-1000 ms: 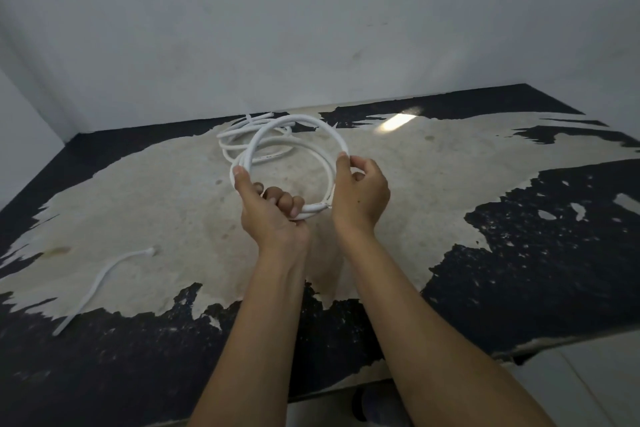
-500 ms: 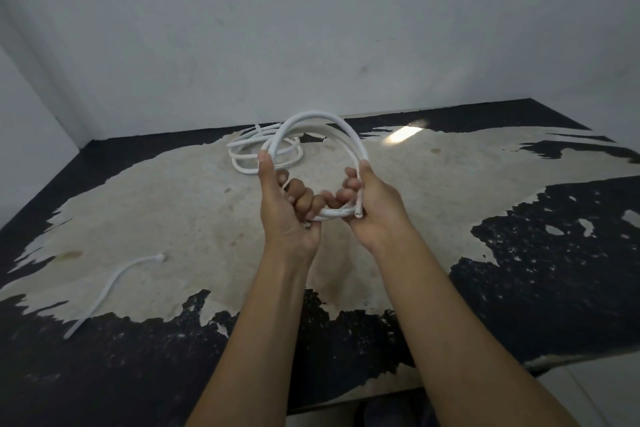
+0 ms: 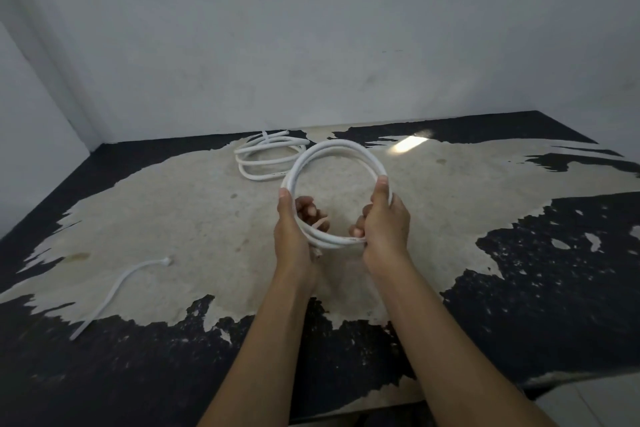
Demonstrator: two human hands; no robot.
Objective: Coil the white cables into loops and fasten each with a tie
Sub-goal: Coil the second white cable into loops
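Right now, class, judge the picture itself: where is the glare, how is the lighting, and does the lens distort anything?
Head view: dim, flat light with soft shadows; one glare patch on the table beyond the coil; the wide lens splays the table's edges.

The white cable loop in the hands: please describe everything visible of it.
The white cable loop is smooth, plastic-looking cable wound into two or three near-circular turns. It is held upright, open toward the camera. The left hand grips its lower left side, the right hand its lower right, thumbs along the turns. A cable end seems to stick out below the left hand. No tie shows on it.
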